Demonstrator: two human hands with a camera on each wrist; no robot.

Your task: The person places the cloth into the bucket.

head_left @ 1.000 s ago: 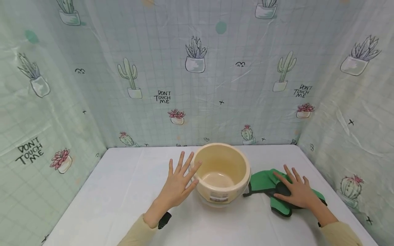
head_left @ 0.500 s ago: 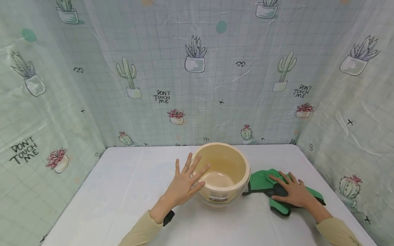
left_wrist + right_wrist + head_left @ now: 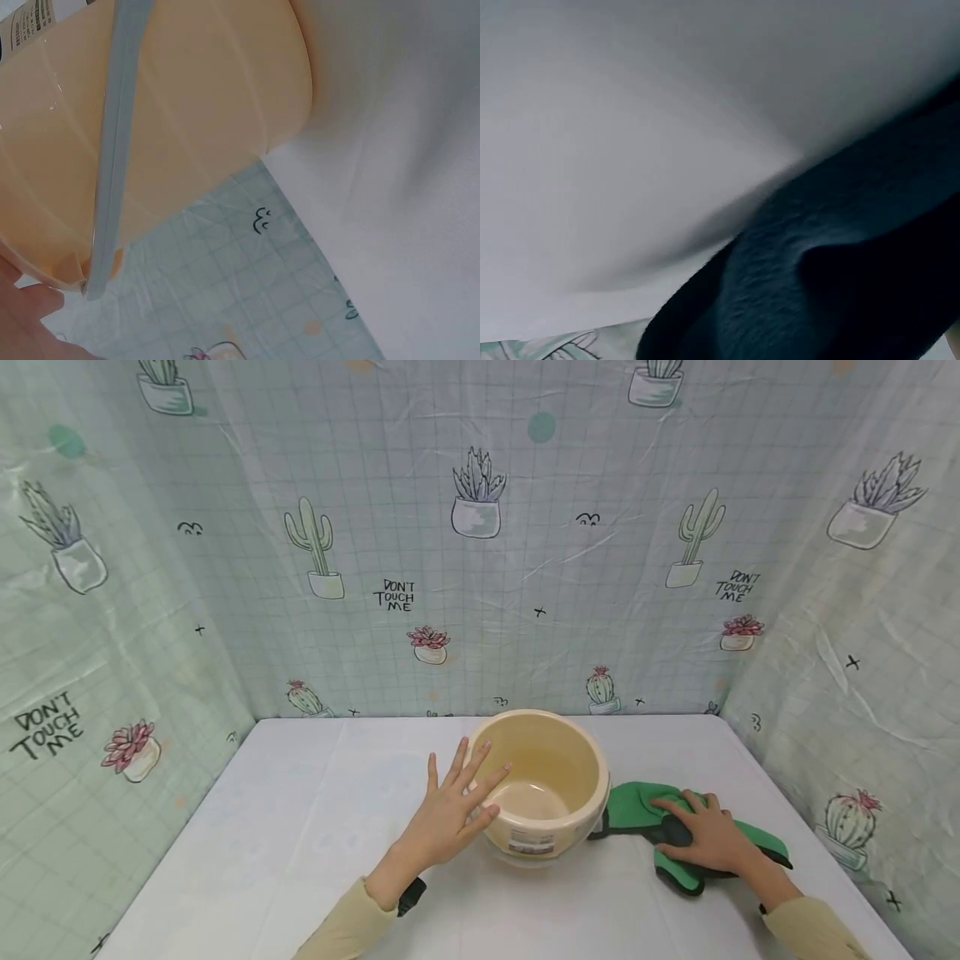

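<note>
A cream tub (image 3: 532, 835) with a label on its front stands on the white table. My left hand (image 3: 435, 822) is spread with straight fingers in front of its left rim; whether it touches the rim is hard to tell. In the left wrist view a grey handle (image 3: 116, 150) runs down the tub's side, above part of the hand (image 3: 30, 315). To the right, a crumpled green cloth piece (image 3: 633, 806) with black trim lies flat. My right hand (image 3: 712, 839) grips its middle with bent fingers and thumb. The right wrist view shows only its dark, dim edge (image 3: 780, 292).
The white table (image 3: 300, 827) is enclosed at the back and both sides by a pale curtain (image 3: 525, 568) printed with cacti. The cloth piece reaches close to the tub's right side.
My right hand has come down onto the green cloth and its fingers have bent into it. My left hand has moved slightly right, closer over the tub's rim. The tub has stayed put.
</note>
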